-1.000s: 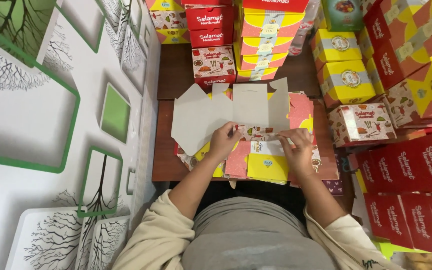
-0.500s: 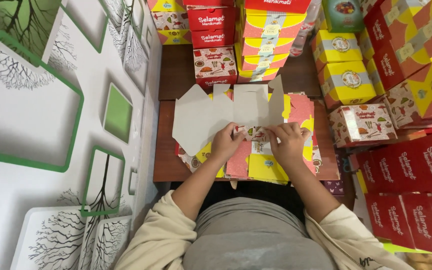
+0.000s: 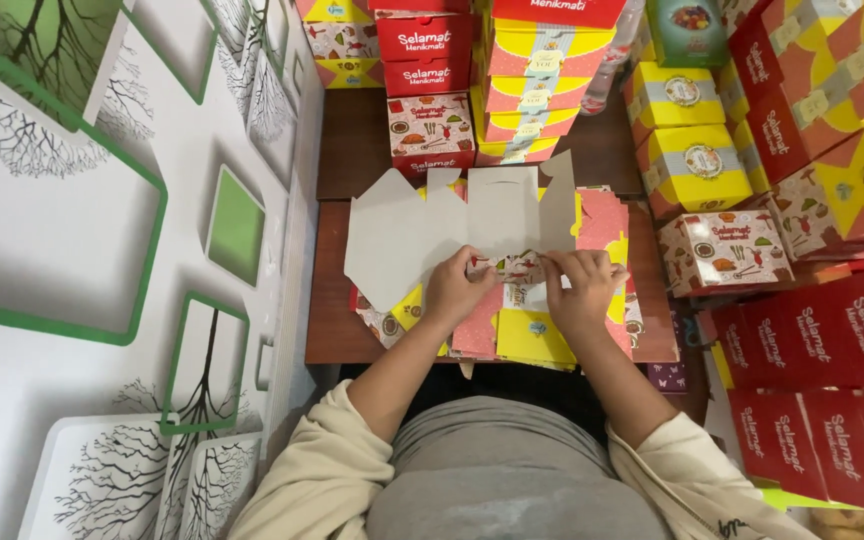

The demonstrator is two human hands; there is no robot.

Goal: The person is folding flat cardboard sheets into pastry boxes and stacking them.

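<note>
A flat, unfolded cardboard box blank point(image 3: 452, 225) lies grey side up on a stack of printed yellow and pink blanks point(image 3: 527, 335). My left hand point(image 3: 455, 288) pinches the blank's near edge, where a patterned flap is turned up. My right hand point(image 3: 580, 285) grips the same folded flap point(image 3: 512, 266) from the right. Both hands are close together over the middle of the small brown table point(image 3: 327, 320).
Stacks of folded red and yellow boxes point(image 3: 537, 70) fill the table's far end. More yellow boxes point(image 3: 697, 165) and red boxes point(image 3: 822, 330) are piled on the right. A white wall with green frames and tree drawings point(image 3: 102, 250) runs along the left.
My right hand moved left toward my left hand, so both now meet at the near flap of the blank. The flap is folded up more.
</note>
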